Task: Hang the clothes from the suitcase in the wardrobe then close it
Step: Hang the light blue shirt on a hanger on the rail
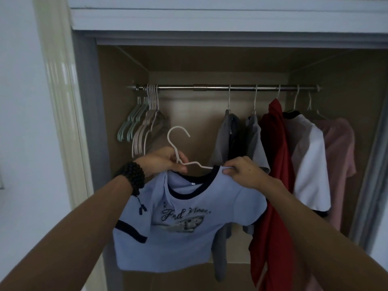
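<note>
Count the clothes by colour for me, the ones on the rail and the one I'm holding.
Grey: 2
Red: 1
White: 1
Pink: 1
Light blue, held, not on the rail: 1
Total: 6

**Around the edges: wall, trim, beads and spare hangers**

A plain white wall (19,101) fills the left side, and a pale plate (1,179) shows at its very edge, too cut off to identify. Beside the wall runs a glossy cream moulding (60,101), upright and slightly curved by the lens. A black beaded bracelet (132,173) wraps a wrist, its knotted cord (141,207) dangling below. Empty mint-green hangers (131,122) and pale pink hangers (144,131) hang bunched at the left end of the metal rail (189,88).
</note>
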Available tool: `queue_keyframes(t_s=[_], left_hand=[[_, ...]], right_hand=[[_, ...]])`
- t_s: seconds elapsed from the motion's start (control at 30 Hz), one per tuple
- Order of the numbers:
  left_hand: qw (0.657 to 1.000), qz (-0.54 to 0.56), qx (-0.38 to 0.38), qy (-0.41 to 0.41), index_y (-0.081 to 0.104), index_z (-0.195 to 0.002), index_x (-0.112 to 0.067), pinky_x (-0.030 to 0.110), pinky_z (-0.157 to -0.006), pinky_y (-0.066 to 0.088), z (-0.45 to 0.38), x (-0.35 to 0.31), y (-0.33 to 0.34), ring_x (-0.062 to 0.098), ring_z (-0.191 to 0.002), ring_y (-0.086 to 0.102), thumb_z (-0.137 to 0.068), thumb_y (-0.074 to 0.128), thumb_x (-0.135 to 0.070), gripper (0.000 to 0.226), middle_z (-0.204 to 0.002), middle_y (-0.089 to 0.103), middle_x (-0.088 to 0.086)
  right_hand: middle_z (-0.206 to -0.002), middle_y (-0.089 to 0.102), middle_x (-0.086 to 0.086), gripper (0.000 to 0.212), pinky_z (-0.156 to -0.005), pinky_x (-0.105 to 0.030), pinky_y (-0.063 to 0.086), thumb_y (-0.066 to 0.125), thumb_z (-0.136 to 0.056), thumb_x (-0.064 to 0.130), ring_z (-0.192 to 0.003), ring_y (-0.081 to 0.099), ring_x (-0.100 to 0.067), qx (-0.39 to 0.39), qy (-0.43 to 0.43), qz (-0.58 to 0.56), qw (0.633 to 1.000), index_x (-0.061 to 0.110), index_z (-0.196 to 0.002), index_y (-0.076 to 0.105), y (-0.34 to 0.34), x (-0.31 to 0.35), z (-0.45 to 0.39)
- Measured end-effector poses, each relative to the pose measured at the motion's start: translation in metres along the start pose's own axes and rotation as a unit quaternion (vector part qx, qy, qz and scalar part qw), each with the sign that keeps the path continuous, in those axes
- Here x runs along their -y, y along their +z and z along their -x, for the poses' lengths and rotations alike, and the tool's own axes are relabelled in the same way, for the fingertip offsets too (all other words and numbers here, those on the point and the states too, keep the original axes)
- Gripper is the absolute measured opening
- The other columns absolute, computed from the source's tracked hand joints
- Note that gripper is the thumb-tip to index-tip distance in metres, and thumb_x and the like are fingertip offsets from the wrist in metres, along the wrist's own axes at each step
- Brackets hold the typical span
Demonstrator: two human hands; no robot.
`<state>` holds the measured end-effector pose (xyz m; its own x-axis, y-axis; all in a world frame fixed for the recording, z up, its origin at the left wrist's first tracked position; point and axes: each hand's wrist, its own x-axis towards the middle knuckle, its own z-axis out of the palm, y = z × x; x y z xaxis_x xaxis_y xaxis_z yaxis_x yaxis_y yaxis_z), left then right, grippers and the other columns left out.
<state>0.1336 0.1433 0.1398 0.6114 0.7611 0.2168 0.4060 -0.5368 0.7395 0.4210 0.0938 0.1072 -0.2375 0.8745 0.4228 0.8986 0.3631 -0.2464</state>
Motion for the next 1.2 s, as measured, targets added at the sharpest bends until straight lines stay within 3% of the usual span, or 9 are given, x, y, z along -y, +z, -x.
queue_keyframes(t_s=[0.13, 0.27, 0.43, 0.57, 0.7, 0.83, 0.93, 1.13, 1.2], left_hand=[[0.978, -0.2, 0.039, -0.039, 0.07, -0.086, -0.026, 0.027, -0.073, 0.052, 0.011, 0.031, -0.005, 0.008, -0.08, 0.065, -0.081, 0.078, -0.03, 0.01, -0.086, 0.07, -0.011], [0.962, -0.273, 0.001, -0.011, 0.074, -0.08, -0.011, 0.019, -0.066, 0.047, 0.019, 0.045, -0.01, 0.011, -0.072, 0.066, -0.085, 0.073, -0.016, 0.007, -0.08, 0.074, 0.003], [0.929, -0.348, -0.113, 0.054, 0.073, -0.081, -0.007, 0.02, -0.064, 0.043, 0.016, 0.037, -0.021, 0.002, -0.067, 0.058, -0.09, 0.06, 0.0, 0.017, -0.077, 0.07, 0.003], [0.951, -0.302, -0.06, 0.036, 0.072, -0.096, -0.012, 0.018, -0.071, 0.05, 0.015, 0.034, -0.004, 0.009, -0.082, 0.064, -0.092, 0.06, -0.003, 0.016, -0.092, 0.072, 0.001], [0.971, -0.237, -0.001, -0.032, 0.062, -0.117, -0.023, 0.006, -0.076, 0.045, 0.016, 0.039, 0.012, 0.009, -0.096, 0.061, -0.088, 0.071, -0.021, 0.03, -0.107, 0.065, -0.004], [0.976, -0.213, 0.045, -0.024, 0.065, -0.096, -0.038, 0.012, -0.069, 0.045, 0.014, 0.04, 0.021, -0.001, -0.086, 0.062, -0.08, 0.074, -0.047, 0.02, -0.091, 0.066, -0.023], [0.981, -0.193, -0.004, 0.03, 0.058, -0.069, -0.029, 0.022, -0.063, 0.038, 0.013, 0.037, 0.025, 0.009, -0.062, 0.051, -0.089, 0.059, -0.051, 0.03, -0.067, 0.057, -0.008], [0.984, -0.17, 0.047, 0.025, 0.076, -0.097, -0.022, 0.034, -0.083, 0.055, 0.031, 0.027, 0.004, 0.013, -0.089, 0.068, -0.091, 0.065, -0.038, 0.02, -0.095, 0.074, -0.012], [0.98, -0.194, 0.033, 0.024, 0.078, -0.092, -0.02, 0.036, -0.068, 0.053, 0.036, 0.023, -0.004, 0.015, -0.072, 0.064, -0.088, 0.068, -0.037, 0.019, -0.081, 0.072, -0.01]], right_hand=[[-0.053, 0.049, -0.001, 0.039, -0.059, -0.035, 0.044, 0.057, -0.089, 0.016, -0.053, 0.049, -0.013, -0.02, 0.038, 0.007, 0.999, 0.009, -0.053, 0.043, -0.003, -0.013, 0.008], [-0.052, 0.044, 0.002, 0.045, -0.058, -0.028, 0.037, 0.058, -0.09, 0.015, -0.053, 0.043, -0.009, 0.003, 0.055, 0.015, 0.998, 0.016, -0.049, 0.039, -0.009, -0.021, 0.013], [-0.097, 0.07, 0.01, 0.018, -0.092, -0.031, 0.039, 0.058, -0.092, 0.018, -0.103, 0.059, -0.018, 0.08, 0.035, 0.13, 0.988, 0.026, -0.084, 0.073, -0.01, -0.016, 0.02], [-0.076, 0.064, 0.006, 0.027, -0.081, -0.032, 0.03, 0.053, -0.091, 0.018, -0.093, 0.06, -0.026, 0.021, 0.066, 0.13, 0.989, 0.02, -0.067, 0.062, -0.012, -0.022, 0.024], [-0.095, 0.072, -0.008, 0.024, -0.093, -0.035, 0.037, 0.054, -0.092, 0.022, -0.097, 0.061, -0.027, -0.032, 0.103, 0.054, 0.993, 0.006, -0.09, 0.072, -0.018, -0.032, 0.027], [-0.075, 0.065, -0.014, 0.028, -0.074, -0.031, 0.047, 0.056, -0.09, 0.021, -0.075, 0.062, -0.023, -0.042, 0.101, -0.045, 0.993, -0.005, -0.082, 0.064, -0.022, -0.03, 0.027], [-0.065, 0.056, -0.004, 0.031, -0.059, -0.026, 0.041, 0.055, -0.093, 0.022, -0.06, 0.052, -0.012, 0.018, 0.115, -0.111, 0.987, -0.002, -0.076, 0.062, -0.024, -0.026, 0.027], [-0.067, 0.057, 0.008, 0.038, -0.063, -0.023, 0.042, 0.051, -0.098, 0.025, -0.064, 0.053, -0.006, 0.19, 0.118, -0.088, 0.971, 0.025, -0.061, 0.058, -0.009, -0.015, 0.029], [-0.075, 0.062, 0.003, 0.033, -0.066, -0.024, 0.044, 0.05, -0.099, 0.026, -0.07, 0.056, -0.009, 0.185, 0.119, -0.082, 0.972, 0.019, -0.07, 0.063, 0.002, -0.012, 0.024]])
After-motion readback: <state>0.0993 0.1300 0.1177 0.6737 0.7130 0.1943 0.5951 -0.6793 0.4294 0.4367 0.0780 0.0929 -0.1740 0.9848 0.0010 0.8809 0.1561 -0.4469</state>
